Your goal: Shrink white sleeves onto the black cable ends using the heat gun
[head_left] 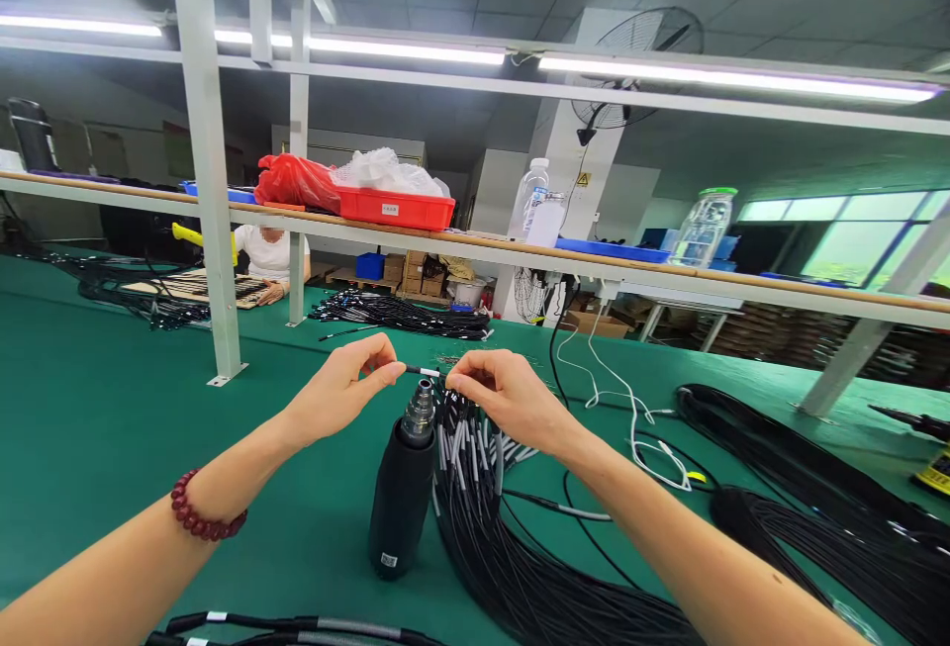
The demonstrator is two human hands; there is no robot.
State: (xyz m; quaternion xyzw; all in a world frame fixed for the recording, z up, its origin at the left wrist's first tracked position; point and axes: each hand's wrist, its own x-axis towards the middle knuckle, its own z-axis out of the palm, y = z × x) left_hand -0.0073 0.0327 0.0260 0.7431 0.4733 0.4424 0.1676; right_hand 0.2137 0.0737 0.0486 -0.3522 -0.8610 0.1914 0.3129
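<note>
Between my two hands a thin black cable with a white sleeve (428, 372) is stretched level, just above the nozzle of an upright heat gun (405, 498). My left hand (348, 379) pinches the cable's left end between thumb and fingertips. Its right end sits in the closed fingers of my right hand (501, 394). Right beside the heat gun lies a thick bundle of black cables (512, 557), many with grey and white sleeves near their ends. My right hand hovers over those ends and partly hides them.
A white post (206, 151) rises from the green table (312, 537) at left. More black cables (816, 547) lie coiled at right, near white cords (630, 409). A shelf overhead holds a red bin (397, 209) and bottles. Across the table sits another person (271, 255).
</note>
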